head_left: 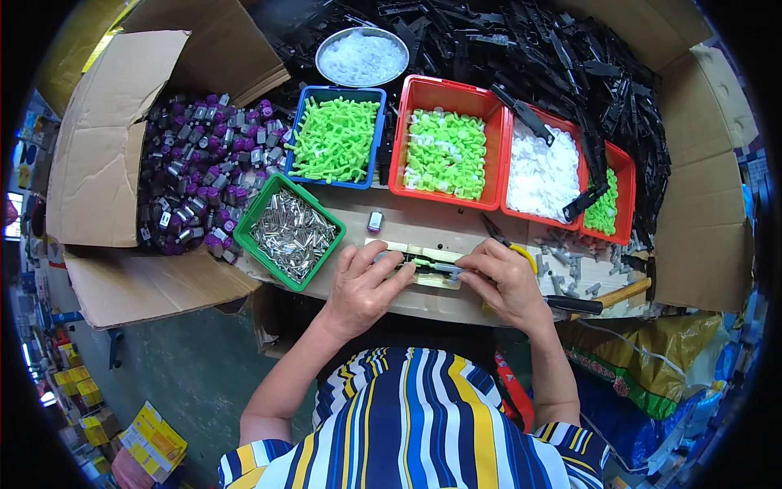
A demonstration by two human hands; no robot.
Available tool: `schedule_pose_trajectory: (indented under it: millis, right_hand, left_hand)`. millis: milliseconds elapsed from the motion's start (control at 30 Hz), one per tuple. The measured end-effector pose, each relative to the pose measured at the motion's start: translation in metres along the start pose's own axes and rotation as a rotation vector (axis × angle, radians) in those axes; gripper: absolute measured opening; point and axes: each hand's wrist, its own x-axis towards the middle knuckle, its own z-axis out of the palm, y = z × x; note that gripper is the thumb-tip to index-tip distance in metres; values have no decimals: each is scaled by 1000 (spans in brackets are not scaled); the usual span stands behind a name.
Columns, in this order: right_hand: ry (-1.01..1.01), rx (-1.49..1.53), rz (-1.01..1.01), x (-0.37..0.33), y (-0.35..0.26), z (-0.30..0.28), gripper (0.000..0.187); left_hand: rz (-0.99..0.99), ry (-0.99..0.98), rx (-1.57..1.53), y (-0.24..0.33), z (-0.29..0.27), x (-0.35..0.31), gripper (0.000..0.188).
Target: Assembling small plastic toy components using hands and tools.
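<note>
A slim black, grey and bright-green plastic assembly lies in a pale, narrow holder at the table's near edge. My left hand is curled over its left end, with thumb and forefinger pressed to it. At the right end, my right hand pinches the piece between thumb and fingers. The fingertips hide parts of both ends. Just beyond my left hand stands a small silver motor. Yellow-handled pliers lie beside my right hand, their handles partly covered by it.
Left are a carton of purple-capped motors and a green tray of metal pins. Behind sit a blue bin of green parts, red bins, a bowl and heaped black pieces. A black-handled tool lies right.
</note>
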Motion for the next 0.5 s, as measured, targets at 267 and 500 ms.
schedule_pose_trajectory:
  millis: [267,500]
  right_hand:
    - [9,-13,-17,1,1,7,18]
    - [104,-156,-122,-6,7,18,23]
  left_hand:
    - [16,2,26,-1,2,-3,25]
    - [31,39,51,-1,6,-3,24]
